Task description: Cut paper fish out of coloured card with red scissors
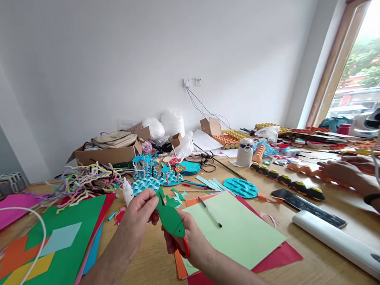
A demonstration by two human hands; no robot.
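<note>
A green paper fish with an eye dot and a gill line is in front of me. My left hand pinches it by the tail end. Closed around red-handled scissors, my right hand sits just behind and below the fish. Part of the dark blades shows by the tail; the rest is hidden behind the paper. Small green scraps lie on the table past the fish. Under and beside my right hand is a stack topped by a light green sheet, with a pen on it.
To the left are coloured sheets, a glue bottle and a heap of pipe cleaners. Blue paper crafts stand behind. A phone and a white device lie right, near another person's hands.
</note>
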